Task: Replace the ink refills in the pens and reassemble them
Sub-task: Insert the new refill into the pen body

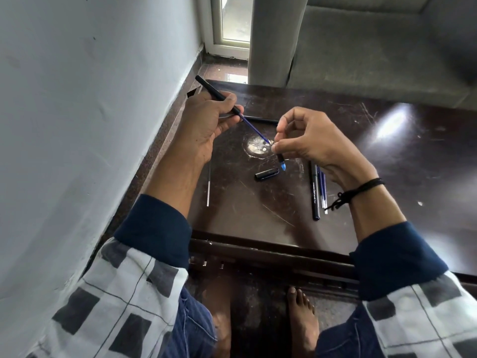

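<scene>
The left hand [206, 120] grips the slim black plastic pen barrel [209, 90] above the dark scratched wooden table [258, 215]. The thin blue ink refill [254, 127] protrudes from the barrel's open end. The right hand [309, 140] pinches the short black nose piece with a translucent blue end [281, 161], and the refill tip reaches its fingertips. Risk 1: misalignment may bend the refill. Risk 2: a slackened pinch may drop the nose piece near the black pen cap [267, 174].
</scene>
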{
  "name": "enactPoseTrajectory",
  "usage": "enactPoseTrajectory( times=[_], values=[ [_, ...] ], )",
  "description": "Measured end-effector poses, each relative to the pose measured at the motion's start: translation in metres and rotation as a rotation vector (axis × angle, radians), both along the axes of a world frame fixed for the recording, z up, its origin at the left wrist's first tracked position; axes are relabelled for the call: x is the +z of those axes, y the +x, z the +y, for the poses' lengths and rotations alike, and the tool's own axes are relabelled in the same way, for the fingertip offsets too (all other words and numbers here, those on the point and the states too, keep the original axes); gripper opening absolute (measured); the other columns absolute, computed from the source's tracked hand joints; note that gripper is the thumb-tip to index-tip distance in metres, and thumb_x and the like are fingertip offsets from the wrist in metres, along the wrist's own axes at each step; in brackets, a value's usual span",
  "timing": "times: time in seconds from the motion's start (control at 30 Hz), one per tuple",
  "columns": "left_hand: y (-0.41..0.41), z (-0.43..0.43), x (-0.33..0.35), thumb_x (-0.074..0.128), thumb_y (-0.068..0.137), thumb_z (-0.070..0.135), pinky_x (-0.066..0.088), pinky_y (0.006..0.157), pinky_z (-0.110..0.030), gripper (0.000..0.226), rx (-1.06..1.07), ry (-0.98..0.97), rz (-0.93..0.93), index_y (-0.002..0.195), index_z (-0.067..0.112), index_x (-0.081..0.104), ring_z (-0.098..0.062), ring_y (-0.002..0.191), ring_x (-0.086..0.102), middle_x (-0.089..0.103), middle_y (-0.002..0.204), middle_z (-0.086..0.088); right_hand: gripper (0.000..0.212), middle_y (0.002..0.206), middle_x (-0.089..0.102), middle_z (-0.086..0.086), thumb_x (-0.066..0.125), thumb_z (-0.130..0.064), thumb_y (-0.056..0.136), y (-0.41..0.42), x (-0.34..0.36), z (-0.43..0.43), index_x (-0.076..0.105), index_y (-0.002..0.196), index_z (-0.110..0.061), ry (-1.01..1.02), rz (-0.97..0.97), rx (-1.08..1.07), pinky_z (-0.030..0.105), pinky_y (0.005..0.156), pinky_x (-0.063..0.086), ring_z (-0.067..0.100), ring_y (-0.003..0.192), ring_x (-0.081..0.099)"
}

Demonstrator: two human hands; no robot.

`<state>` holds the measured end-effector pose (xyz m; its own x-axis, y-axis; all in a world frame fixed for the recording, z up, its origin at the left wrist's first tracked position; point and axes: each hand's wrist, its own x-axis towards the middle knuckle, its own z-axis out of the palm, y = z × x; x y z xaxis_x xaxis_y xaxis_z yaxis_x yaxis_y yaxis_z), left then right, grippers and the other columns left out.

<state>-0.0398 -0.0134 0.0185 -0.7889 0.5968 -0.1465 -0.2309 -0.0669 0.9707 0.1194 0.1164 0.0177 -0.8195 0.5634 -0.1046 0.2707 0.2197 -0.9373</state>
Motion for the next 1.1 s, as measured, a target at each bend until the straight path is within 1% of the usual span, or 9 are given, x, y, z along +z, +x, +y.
enactPoseTrajectory(
  times=[0.07, 0.2, 0.27, 0.3, 0.43, 0.57, 0.77, 0.93, 1.1],
  values=[
    [-0.0001, -0.0001, 0.0008, 0.066, 0.094, 0.008, 0.058, 0.072, -0.023, 0.006, 0.002, -0.003, 0.000, 0.089, 0.011, 0.066, -0.020, 0.088, 0.075, 0.074, 0.088, -0.010, 0.038, 0.085, 0.066, 0.013, 0.081, 0.014, 0.074, -0.0012, -0.0012, -0.0018, 0.059, 0.085, -0.016, 0.045, 0.006, 0.052, 0.031, 0.064, 0.059, 0.020, 0.073, 0.065],
    [-0.0006, -0.0004, 0.0018, 0.066, 0.094, 0.009, 0.058, 0.072, -0.023, 0.006, 0.003, -0.006, 0.005, 0.089, 0.011, 0.066, -0.020, 0.088, 0.075, 0.074, 0.088, -0.010, 0.041, 0.085, 0.068, 0.009, 0.086, 0.007, 0.071, -0.0018, -0.0027, -0.0023, 0.059, 0.084, -0.021, 0.156, -0.023, 0.090, 0.047, 0.077, 0.060, 0.023, 0.074, 0.065],
    [-0.0004, -0.0008, 0.0017, 0.065, 0.095, 0.009, 0.058, 0.072, -0.023, 0.006, 0.002, -0.006, 0.005, 0.089, 0.011, 0.066, -0.020, 0.089, 0.075, 0.074, 0.088, -0.010, 0.042, 0.085, 0.068, 0.008, 0.087, 0.006, 0.071, -0.0020, -0.0022, -0.0028, 0.058, 0.084, -0.022, 0.182, -0.024, 0.081, 0.049, 0.080, 0.060, 0.022, 0.074, 0.066],
    [-0.0004, -0.0009, 0.0017, 0.065, 0.095, 0.009, 0.058, 0.072, -0.023, 0.006, 0.002, -0.006, 0.005, 0.089, 0.011, 0.066, -0.021, 0.089, 0.075, 0.074, 0.088, -0.010, 0.042, 0.084, 0.069, 0.007, 0.086, 0.006, 0.071, -0.0022, -0.0019, -0.0030, 0.058, 0.084, -0.022, 0.196, -0.025, 0.073, 0.048, 0.080, 0.060, 0.020, 0.073, 0.066],
    [-0.0010, -0.0011, 0.0016, 0.066, 0.095, 0.009, 0.058, 0.071, -0.023, 0.006, 0.006, -0.007, 0.007, 0.090, 0.011, 0.066, -0.021, 0.089, 0.075, 0.074, 0.091, -0.012, 0.041, 0.082, 0.069, 0.003, 0.086, 0.005, 0.072, -0.0027, -0.0020, -0.0040, 0.057, 0.084, -0.022, 0.239, -0.024, 0.067, 0.037, 0.075, 0.060, 0.015, 0.071, 0.066],
    [0.0000, -0.0007, 0.0015, 0.065, 0.095, 0.009, 0.058, 0.072, -0.023, 0.004, 0.003, -0.013, 0.010, 0.091, 0.010, 0.066, -0.021, 0.091, 0.075, 0.074, 0.093, -0.013, 0.041, 0.084, 0.070, 0.006, 0.085, 0.005, 0.073, -0.0032, -0.0030, -0.0036, 0.057, 0.084, -0.023, 0.273, -0.025, 0.072, 0.032, 0.071, 0.059, 0.013, 0.069, 0.065],
    [-0.0028, -0.0021, 0.0025, 0.066, 0.094, 0.009, 0.058, 0.072, -0.024, 0.004, 0.013, -0.015, 0.006, 0.091, 0.011, 0.066, -0.021, 0.086, 0.075, 0.074, 0.090, -0.013, 0.036, 0.085, 0.071, 0.004, 0.083, 0.002, 0.074, -0.0025, -0.0032, -0.0032, 0.058, 0.086, -0.021, 0.340, -0.048, 0.074, 0.029, 0.071, 0.057, 0.009, 0.068, 0.062],
    [0.0001, -0.0013, 0.0022, 0.066, 0.094, 0.009, 0.059, 0.073, -0.025, 0.001, -0.007, -0.021, 0.008, 0.093, 0.009, 0.066, -0.022, 0.090, 0.075, 0.074, 0.093, -0.013, 0.037, 0.090, 0.071, 0.009, 0.084, 0.000, 0.074, -0.0029, -0.0007, -0.0063, 0.058, 0.087, -0.021, 0.353, -0.024, 0.074, 0.028, 0.070, 0.058, 0.010, 0.069, 0.063],
    [0.0029, 0.0006, 0.0004, 0.067, 0.094, 0.008, 0.058, 0.071, -0.023, 0.005, -0.036, -0.021, 0.006, 0.089, 0.010, 0.066, -0.022, 0.088, 0.075, 0.074, 0.088, -0.012, 0.034, 0.087, 0.069, 0.005, 0.084, -0.001, 0.075, -0.0033, -0.0012, -0.0089, 0.058, 0.089, -0.019, 0.370, -0.019, 0.072, 0.028, 0.071, 0.057, 0.010, 0.070, 0.062]
  ],
)
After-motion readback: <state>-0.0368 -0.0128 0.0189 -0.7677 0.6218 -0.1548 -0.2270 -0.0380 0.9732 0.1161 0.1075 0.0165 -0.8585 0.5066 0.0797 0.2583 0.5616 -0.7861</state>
